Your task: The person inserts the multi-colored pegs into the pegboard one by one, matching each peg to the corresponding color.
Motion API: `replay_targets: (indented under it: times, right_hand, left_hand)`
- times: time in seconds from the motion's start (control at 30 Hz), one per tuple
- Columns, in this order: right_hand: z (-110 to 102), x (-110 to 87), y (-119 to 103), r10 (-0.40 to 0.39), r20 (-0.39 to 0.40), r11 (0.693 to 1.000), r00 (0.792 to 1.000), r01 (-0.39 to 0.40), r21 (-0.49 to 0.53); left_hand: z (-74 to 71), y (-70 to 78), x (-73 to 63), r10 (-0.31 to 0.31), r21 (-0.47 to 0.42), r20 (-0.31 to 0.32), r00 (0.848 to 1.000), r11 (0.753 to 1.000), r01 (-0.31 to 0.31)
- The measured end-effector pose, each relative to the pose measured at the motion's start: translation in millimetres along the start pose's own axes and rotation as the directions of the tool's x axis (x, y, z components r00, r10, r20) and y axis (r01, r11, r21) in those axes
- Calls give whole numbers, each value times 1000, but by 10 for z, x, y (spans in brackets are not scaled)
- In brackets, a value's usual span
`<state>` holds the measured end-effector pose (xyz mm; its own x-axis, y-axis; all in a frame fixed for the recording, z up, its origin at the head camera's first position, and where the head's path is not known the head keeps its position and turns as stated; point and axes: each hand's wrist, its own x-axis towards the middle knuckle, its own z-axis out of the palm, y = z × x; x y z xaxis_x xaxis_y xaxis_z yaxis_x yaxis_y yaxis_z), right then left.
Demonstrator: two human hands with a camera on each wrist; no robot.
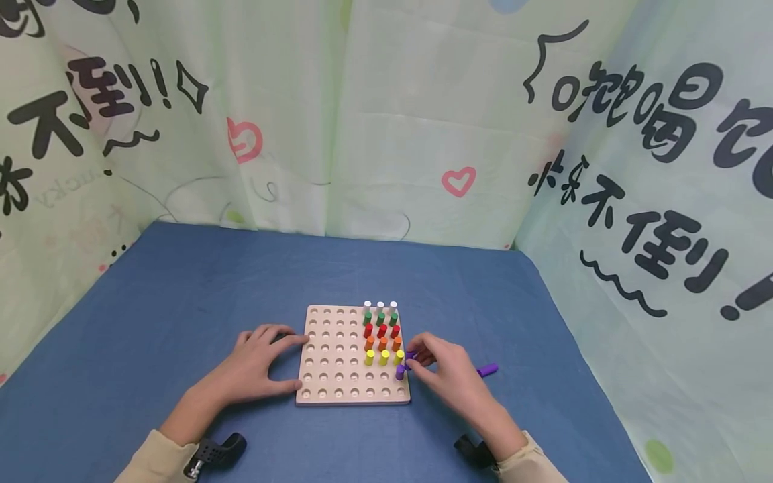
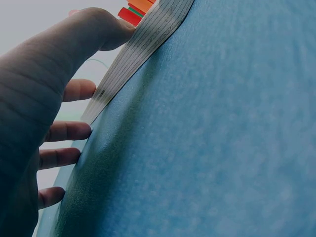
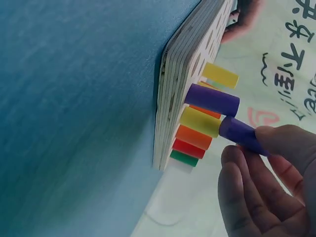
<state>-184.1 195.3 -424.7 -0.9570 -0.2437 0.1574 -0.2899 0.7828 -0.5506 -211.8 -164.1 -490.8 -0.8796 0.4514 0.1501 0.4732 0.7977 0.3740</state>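
A light wooden pegboard [image 1: 332,369] lies flat before me, with coloured pegs standing in its right half. My left hand [image 1: 256,365] is at its left edge, thumb and index fingertip against the side, the other fingers spread beyond. Between thumb and fingers, my right hand [image 1: 447,369] pinches a purple peg [image 3: 242,133] beside the board's right edge. In the right wrist view this peg is tilted and its end overlaps a yellow peg [image 3: 200,121]. Another purple peg [image 1: 400,372] stands in the rightmost column, just in front of the yellow row.
Rows of three white [image 1: 380,307], green [image 1: 380,319], red [image 1: 382,331], orange [image 1: 383,344] and yellow pegs fill the far right part. A loose purple peg [image 1: 487,369] lies on the blue cloth [image 1: 241,268] behind my right hand. Printed curtains [image 1: 392,134] surround the table.
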Motion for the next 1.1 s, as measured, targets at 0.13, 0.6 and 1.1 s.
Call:
replay_targets:
  times: [0.13,0.6,1.1]
  right_hand:
    - [-10,12,-44,6,-58,1000,998,-7,-11]
    - [132,43,-101,-89,47,987,995,94,-133]
    - [178,42,-103,-76,88,983,993,90,-162]
  left_hand:
    - [-5,1,4,3,-1,1,1000,1000,-3]
    - [7,-11,2,14,5,-10,1000,1000,-14]
    - [0,-7,3,6,2,-2,1000,1000,-6]
